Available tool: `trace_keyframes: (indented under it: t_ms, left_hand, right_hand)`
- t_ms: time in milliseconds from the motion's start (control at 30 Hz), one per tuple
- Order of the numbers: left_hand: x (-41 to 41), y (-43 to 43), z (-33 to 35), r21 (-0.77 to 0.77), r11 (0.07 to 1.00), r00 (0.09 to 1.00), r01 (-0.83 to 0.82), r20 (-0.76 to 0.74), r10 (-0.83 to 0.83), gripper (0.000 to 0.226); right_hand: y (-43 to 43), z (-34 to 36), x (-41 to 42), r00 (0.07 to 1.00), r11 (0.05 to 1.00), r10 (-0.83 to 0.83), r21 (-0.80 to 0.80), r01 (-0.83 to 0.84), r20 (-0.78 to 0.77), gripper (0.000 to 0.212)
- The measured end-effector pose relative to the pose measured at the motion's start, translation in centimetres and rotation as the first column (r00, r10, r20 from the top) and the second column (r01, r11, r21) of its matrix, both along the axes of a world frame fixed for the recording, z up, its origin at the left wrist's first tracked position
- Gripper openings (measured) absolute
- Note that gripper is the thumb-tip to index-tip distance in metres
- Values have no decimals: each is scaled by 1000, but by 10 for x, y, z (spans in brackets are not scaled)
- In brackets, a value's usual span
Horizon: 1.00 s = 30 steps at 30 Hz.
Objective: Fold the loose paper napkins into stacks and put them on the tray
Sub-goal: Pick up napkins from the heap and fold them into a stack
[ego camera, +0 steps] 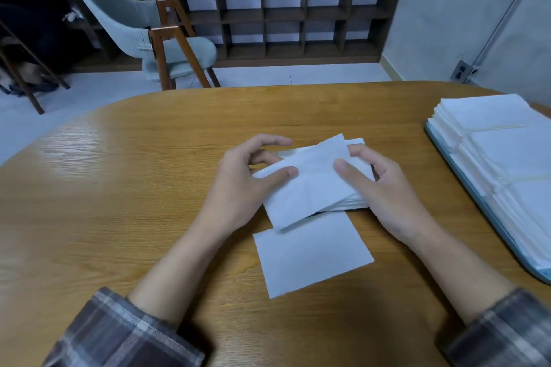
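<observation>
A white paper napkin (310,188) is held tilted above the middle of the wooden table (134,188). My left hand (238,185) pinches its left edge, thumb on top. My right hand (378,185) pinches its right edge, thumb on top too. Under the napkin lies a small pile of napkins (356,204), mostly hidden. A single flat napkin (313,256) lies on the table just in front of the pile. At the right edge a light blue tray (483,217) carries several stacks of folded napkins (507,152).
Beyond the table's far edge stand a grey chair with wooden legs (167,48) and a low dark shelf unit (298,15). A wall with a socket (460,70) is at the right.
</observation>
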State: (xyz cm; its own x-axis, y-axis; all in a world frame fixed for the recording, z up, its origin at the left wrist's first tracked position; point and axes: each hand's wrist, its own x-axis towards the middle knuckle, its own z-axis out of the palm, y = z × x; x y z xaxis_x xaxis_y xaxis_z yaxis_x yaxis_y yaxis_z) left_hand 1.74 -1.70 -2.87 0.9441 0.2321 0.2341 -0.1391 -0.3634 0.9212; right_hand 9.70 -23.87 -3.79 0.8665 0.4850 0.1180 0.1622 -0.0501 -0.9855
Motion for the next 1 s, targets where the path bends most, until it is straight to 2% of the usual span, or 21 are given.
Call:
trace_keyframes:
  t_ms: [133,333,700,800,867,933,1000]
  left_hand:
    - [0,-2,-2,-7,1000,1000,-16,-3,16,36]
    - [1,-2,-4,28,1000,1000,-15,-26,15,34]
    - [0,-4,-8,172,984,999,-42,22,39,34]
    - [1,-4,-11,219,968,991,-125,79,110,34]
    - [2,-3,-12,289,933,975,-213,128,183,35]
    - [1,-4,-9,236,945,974,-228,71,217,37]
    - [-2,-7,0,17,992,987,-127,-98,128,39]
  right_hand:
    - [3,-1,-4,994,996,91,16,-90,-58,31]
    - [3,3,-7,994,995,96,18,-95,-48,53]
    - [4,3,-10,992,993,116,2,-116,-47,60]
    - [5,2,-9,993,994,105,31,-104,-53,61]
    - [3,3,-7,986,988,119,110,-106,-114,63]
    - [2,5,-4,969,967,146,237,-97,-198,66]
    - [1,6,-2,957,950,156,302,-78,-243,66]
